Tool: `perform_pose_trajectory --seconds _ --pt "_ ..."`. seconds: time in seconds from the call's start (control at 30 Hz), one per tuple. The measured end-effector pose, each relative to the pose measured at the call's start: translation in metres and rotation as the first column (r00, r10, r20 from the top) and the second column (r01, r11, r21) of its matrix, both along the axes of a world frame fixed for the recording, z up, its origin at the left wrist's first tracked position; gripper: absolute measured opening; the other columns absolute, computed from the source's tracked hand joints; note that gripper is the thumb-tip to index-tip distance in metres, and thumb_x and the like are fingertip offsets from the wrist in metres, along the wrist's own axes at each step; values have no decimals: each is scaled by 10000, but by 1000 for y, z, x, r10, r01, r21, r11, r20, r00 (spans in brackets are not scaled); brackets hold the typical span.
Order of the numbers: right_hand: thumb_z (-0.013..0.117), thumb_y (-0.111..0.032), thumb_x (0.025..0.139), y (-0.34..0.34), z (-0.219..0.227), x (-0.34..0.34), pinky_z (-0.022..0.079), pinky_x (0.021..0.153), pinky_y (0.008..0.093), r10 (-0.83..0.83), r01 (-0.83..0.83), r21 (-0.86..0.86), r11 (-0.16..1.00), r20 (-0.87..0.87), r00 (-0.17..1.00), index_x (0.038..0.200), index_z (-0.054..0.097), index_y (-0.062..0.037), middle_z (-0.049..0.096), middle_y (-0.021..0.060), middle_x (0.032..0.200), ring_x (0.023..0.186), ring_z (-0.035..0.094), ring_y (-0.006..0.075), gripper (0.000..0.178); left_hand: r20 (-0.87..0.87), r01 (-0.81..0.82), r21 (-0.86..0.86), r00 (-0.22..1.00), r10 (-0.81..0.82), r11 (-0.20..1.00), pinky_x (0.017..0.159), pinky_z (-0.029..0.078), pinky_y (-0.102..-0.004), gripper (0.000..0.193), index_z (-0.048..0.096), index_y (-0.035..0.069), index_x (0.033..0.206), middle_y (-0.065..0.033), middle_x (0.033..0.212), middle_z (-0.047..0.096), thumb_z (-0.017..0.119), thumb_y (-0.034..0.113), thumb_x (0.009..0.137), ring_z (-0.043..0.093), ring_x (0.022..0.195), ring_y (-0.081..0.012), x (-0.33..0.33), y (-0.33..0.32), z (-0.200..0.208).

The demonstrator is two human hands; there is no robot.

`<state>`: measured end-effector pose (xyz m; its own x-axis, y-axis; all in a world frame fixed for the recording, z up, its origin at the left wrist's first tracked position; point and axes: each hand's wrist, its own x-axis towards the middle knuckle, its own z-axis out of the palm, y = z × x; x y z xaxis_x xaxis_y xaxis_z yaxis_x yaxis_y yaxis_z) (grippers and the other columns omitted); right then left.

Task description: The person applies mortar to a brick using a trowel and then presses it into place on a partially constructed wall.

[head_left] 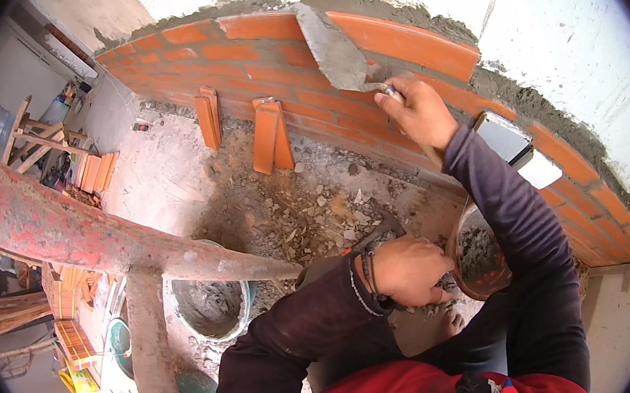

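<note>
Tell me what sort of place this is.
Probably a building site: the right hand holds a trowel at orange brickwork, and a bucket of what looks like mortar stands nearby.

The right hand (421,112) hides much of the trowel (334,50) from us at its handle, and the right sleeve (512,183) covers part of the mortar bucket (459,233). We cannot tell whether the left hand (405,267) touches that bucket. The paint-stained pipe (64,223) leaves our view leftward, and a small object (140,126) on the floor (112,126) is too tiny to identify.

Dusty floor (164,147) — strewn with rubble (325,215); orange bricks (267,138) and a bucket (250,292) stand there.
</note>
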<state>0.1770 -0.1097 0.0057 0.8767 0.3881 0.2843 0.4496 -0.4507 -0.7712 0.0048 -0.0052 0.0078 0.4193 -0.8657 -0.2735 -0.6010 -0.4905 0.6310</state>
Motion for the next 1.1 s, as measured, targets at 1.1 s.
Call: perform_pose_trajectory --seconds 1.1 --pt "636 -23 804 -162 -12 -119 471 722 339 3 -15 -64 998 -186 982 1013 595 6 585 99 791 728 554 225 215 34 -36 -136 999 41 990 874 488 -470 429 617 -22 1091 -214 998 654 653 350 879 623 987 -404 6 16 -4"
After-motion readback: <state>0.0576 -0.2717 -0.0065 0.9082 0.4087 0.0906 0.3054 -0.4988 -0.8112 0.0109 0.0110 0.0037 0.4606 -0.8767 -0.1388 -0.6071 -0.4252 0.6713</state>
